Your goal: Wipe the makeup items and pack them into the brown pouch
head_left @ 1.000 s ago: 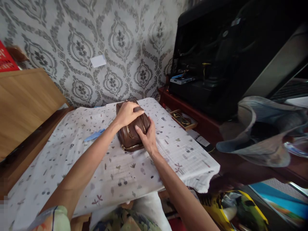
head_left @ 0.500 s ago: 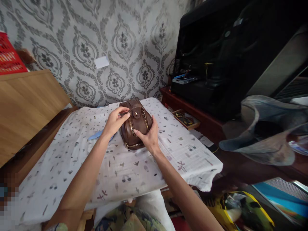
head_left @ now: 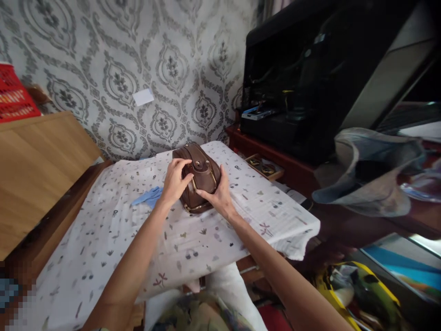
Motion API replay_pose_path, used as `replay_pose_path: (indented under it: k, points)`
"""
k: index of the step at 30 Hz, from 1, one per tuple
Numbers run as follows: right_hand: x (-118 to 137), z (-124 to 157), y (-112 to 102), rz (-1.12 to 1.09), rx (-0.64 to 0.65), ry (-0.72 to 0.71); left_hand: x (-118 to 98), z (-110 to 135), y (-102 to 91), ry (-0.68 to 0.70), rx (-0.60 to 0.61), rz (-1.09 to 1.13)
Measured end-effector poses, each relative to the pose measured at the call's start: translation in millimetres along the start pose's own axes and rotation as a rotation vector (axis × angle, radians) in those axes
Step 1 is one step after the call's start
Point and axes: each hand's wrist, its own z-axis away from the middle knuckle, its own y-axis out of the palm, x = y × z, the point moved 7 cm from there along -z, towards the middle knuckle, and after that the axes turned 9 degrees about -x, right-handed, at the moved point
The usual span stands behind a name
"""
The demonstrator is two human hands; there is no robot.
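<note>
A brown leather handbag point(head_left: 201, 183) with gold zippers and a round gold clasp sits on a white patterned cloth point(head_left: 138, 248). My right hand point(head_left: 220, 195) grips its near right side, thumb on the front panel and fingers along the flank. At the upper left of the bag is my left hand point(head_left: 175, 181), its curved fingertips and thumb apart, touching or just over the leather beside the handle. That handle point(head_left: 204, 177) lies low against the front, below the clasp. A crumpled blue cloth point(head_left: 148, 197) rests left of the bag, partly behind my left wrist.
At the right stands a large black cabinet-like object point(head_left: 292, 82), with a small open drawer point(head_left: 265, 169) below it holding round items. A translucent plastic bag point(head_left: 368, 177) hangs nearer me. On the left are a wooden panel point(head_left: 48, 161) and a red basket point(head_left: 15, 94).
My left hand has let the handle down; it was raised between the fingers before and now lies against the bag. My right hand keeps its grip. The view has shifted slightly.
</note>
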Motion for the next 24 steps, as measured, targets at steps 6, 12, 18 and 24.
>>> replay_pose_path:
  k: [6,12,18,24]
  points:
    - [0.9,1.0,3.5,0.068,-0.071,-0.032,6.4,-12.4,-3.3,0.004,-0.036,0.011]
    - [-1.8,2.4,2.4,0.079,-0.095,-0.054,21.8,-23.2,0.5,-0.078,-0.088,0.107]
    - [0.3,1.3,1.2,0.065,-0.089,-0.051,-0.4,-7.7,-7.3,0.02,-0.045,0.065]
    - [-1.3,-1.4,-5.4,-0.195,-0.016,0.024,-12.8,-13.1,-9.2,0.072,-0.002,-0.036]
